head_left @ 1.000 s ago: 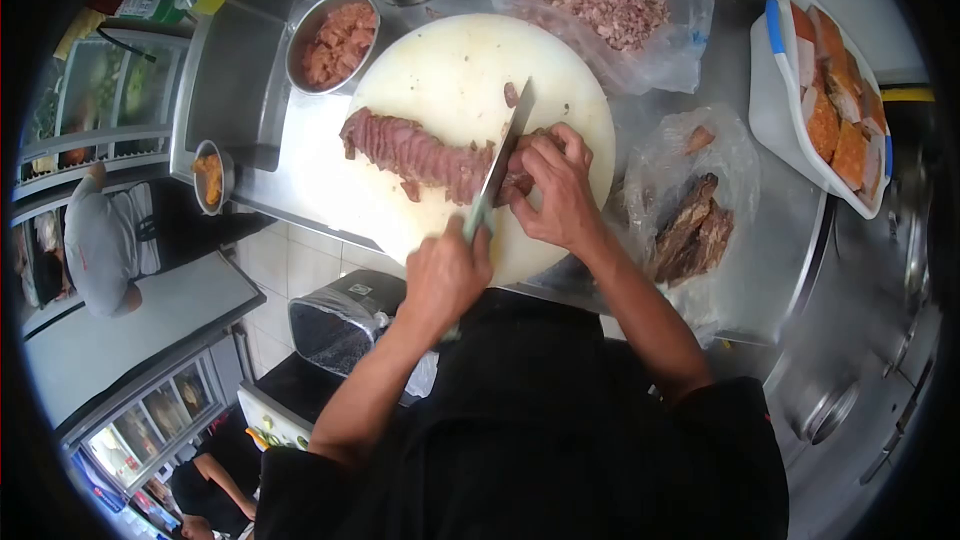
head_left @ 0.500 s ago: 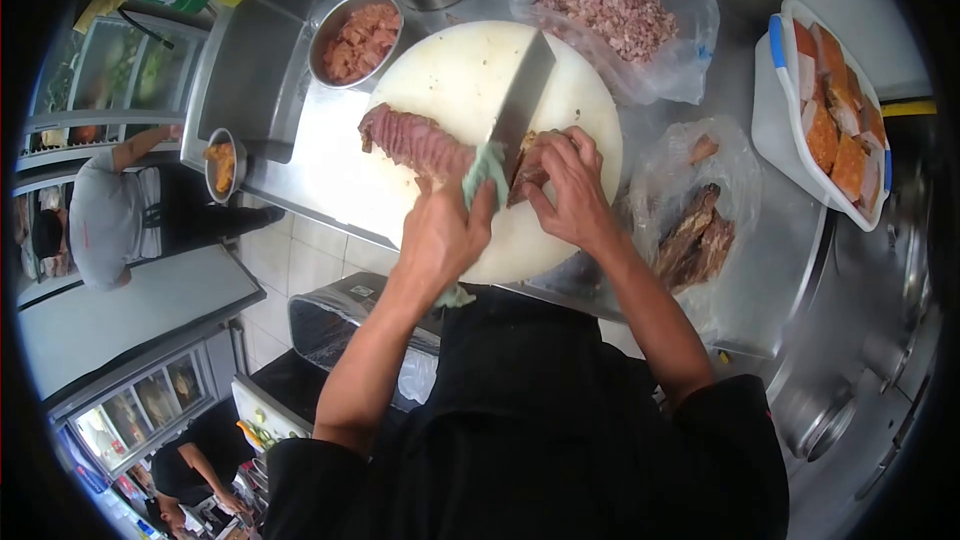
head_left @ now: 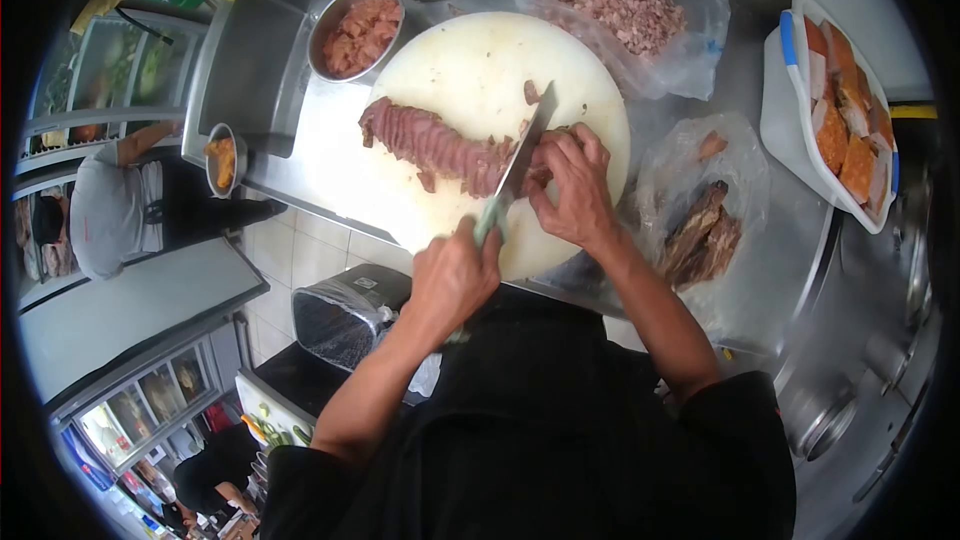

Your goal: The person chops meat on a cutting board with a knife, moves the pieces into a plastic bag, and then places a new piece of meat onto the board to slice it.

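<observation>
Head view: the left hand (head_left: pixel 452 278) has its grip closed tight on the green handle of a knife (head_left: pixel 527 147). The blade stands in the meat (head_left: pixel 432 140), which lies on a round cutting board (head_left: pixel 460 60) on the steel surface (head_left: pixel 300 155). The right hand (head_left: pixel 575 190) clamps curled fingers on the uncut end, just beside the blade.

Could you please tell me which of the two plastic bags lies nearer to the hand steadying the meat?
The bag of dark meat slabs, just beside the right hand; the bag of chopped meat lies farther, past the board.
</observation>
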Motion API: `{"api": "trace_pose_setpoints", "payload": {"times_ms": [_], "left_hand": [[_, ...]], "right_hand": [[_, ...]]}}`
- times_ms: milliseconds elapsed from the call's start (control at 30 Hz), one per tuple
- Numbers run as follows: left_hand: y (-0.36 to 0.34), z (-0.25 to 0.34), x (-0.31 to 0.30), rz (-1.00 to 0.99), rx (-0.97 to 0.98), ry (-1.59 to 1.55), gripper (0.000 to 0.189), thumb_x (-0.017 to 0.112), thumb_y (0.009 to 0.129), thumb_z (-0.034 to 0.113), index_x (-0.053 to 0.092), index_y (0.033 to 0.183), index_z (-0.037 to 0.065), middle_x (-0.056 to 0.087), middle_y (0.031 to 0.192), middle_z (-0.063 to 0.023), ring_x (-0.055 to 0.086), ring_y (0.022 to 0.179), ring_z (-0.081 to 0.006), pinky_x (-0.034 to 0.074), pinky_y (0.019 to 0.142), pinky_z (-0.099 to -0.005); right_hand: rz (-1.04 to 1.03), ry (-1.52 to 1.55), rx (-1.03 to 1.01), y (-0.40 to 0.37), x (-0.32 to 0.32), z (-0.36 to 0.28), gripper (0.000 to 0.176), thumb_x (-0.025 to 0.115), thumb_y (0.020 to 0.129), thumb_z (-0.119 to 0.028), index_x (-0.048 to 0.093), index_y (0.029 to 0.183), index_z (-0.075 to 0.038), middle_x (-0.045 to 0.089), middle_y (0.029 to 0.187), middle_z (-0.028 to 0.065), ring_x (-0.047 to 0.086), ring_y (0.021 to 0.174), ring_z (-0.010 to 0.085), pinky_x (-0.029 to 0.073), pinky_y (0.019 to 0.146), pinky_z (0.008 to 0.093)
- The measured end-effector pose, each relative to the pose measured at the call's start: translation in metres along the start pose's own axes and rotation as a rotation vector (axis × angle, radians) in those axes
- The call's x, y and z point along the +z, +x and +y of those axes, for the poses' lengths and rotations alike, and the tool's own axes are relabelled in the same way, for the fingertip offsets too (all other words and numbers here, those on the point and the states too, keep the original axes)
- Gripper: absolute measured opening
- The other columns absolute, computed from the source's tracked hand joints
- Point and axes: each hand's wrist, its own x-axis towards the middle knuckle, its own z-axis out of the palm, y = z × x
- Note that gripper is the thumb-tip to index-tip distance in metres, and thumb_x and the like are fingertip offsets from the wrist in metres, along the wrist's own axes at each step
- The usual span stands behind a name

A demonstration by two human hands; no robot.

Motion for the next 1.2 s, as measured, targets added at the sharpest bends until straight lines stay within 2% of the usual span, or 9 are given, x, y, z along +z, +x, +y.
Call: {"api": "trace_pose_setpoints", "payload": {"times_ms": [100, 300, 367, 567, 633, 767, 933, 1067, 1200], "left_hand": [[0.03, 0.015, -0.002, 0.019, -0.019, -0.062, 0.026, 0.061, 0.095, 0.022, 0.061, 0.097, -0.004, 0.062, 0.068, -0.0327, 0.063, 0.069, -0.0528, 0.051, 0.065, -0.058], [-0.015, 0.004, -0.007, -0.111, -0.138, 0.015, 0.027, 0.06, 0.096, 0.025, 0.061, 0.099, -0.001, 0.063, 0.07, -0.0329, 0.064, 0.07, -0.0529, 0.052, 0.068, -0.0599], [-0.009, -0.006, 0.006, -0.072, -0.074, 0.044, 0.027, 0.062, 0.095, 0.025, 0.058, 0.097, -0.002, 0.063, 0.065, -0.0327, 0.064, 0.062, -0.0513, 0.053, 0.059, -0.0587], [0.09, 0.018, 0.024, 0.241, 0.113, -0.101, 0.033, 0.063, 0.091, 0.026, 0.067, 0.098, -0.005, 0.066, 0.073, -0.031, 0.067, 0.073, -0.0495, 0.056, 0.069, -0.052], [0.097, 0.016, 0.012, 0.108, 0.014, -0.151, 0.034, 0.062, 0.091, 0.029, 0.069, 0.09, -0.005, 0.067, 0.077, -0.0326, 0.067, 0.073, -0.0492, 0.056, 0.07, -0.0518], [0.089, 0.009, 0.034, 0.229, 0.112, -0.114, 0.039, 0.062, 0.092, 0.032, 0.069, 0.087, -0.006, 0.066, 0.08, -0.0342, 0.068, 0.08, -0.0487, 0.055, 0.075, -0.0543], [0.098, 0.018, 0.022, 0.111, 0.064, -0.195, 0.04, 0.06, 0.093, 0.034, 0.068, 0.094, -0.005, 0.068, 0.085, -0.0339, 0.069, 0.082, -0.0488, 0.055, 0.075, -0.0546], [0.106, 0.031, 0.016, 0.159, 0.122, -0.248, 0.044, 0.058, 0.094, 0.037, 0.068, 0.097, -0.006, 0.068, 0.087, -0.0345, 0.069, 0.083, -0.0478, 0.055, 0.076, -0.0539], [0.076, 0.009, -0.005, 0.279, 0.005, -0.278, 0.047, 0.055, 0.097, 0.038, 0.069, 0.101, -0.007, 0.068, 0.083, -0.032, 0.07, 0.079, -0.0444, 0.055, 0.076, -0.0519]], "right_hand": [[0.023, -0.026, -0.008, 0.001, 0.002, 0.0, 0.031, 0.071, 0.076, -0.019, 0.062, 0.103, -0.006, 0.058, 0.122, 0.0099, 0.043, 0.125, 0.0371, 0.033, 0.105, 0.0516], [0.029, -0.012, 0.011, 0.002, 0.003, 0.0, 0.033, 0.073, 0.072, -0.02, 0.063, 0.102, -0.008, 0.059, 0.12, 0.0098, 0.045, 0.123, 0.0355, 0.033, 0.104, 0.0502], [-0.004, 0.0, 0.002, 0.002, 0.002, -0.003, 0.033, 0.072, 0.072, -0.02, 0.063, 0.101, -0.008, 0.06, 0.118, 0.0098, 0.046, 0.122, 0.0352, 0.034, 0.103, 0.0502], [0.092, -0.058, -0.071, 0.007, 0.008, 0.003, 0.032, 0.073, 0.068, -0.019, 0.061, 0.095, -0.008, 0.061, 0.115, 0.0093, 0.046, 0.119, 0.0372, 0.036, 0.099, 0.0506], [0.093, -0.058, -0.058, 0.008, 0.005, -0.002, 0.031, 0.072, 0.068, -0.017, 0.061, 0.096, -0.008, 0.061, 0.111, 0.0088, 0.047, 0.117, 0.0373, 0.036, 0.097, 0.051], [0.011, -0.112, -0.075, 0.008, 0.006, -0.001, 0.033, 0.073, 0.067, -0.015, 0.061, 0.096, -0.008, 0.06, 0.1, 0.0081, 0.048, 0.111, 0.0375, 0.037, 0.093, 0.0511], [0.072, -0.053, -0.105, 0.001, 0.012, -0.006, 0.036, 0.072, 0.067, -0.018, 0.062, 0.099, -0.006, 0.061, 0.1, 0.0087, 0.047, 0.111, 0.0384, 0.037, 0.096, 0.0518], [0.073, -0.036, -0.089, -0.004, 0.007, -0.008, 0.033, 0.07, 0.065, -0.017, 0.062, 0.096, -0.008, 0.06, 0.1, 0.0082, 0.045, 0.112, 0.0372, 0.036, 0.098, 0.0524], [0.128, -0.093, -0.012, -0.004, 0.002, 0.005, 0.029, 0.069, 0.064, -0.016, 0.061, 0.091, -0.01, 0.061, 0.101, 0.0076, 0.045, 0.113, 0.0352, 0.034, 0.099, 0.0522]]}}
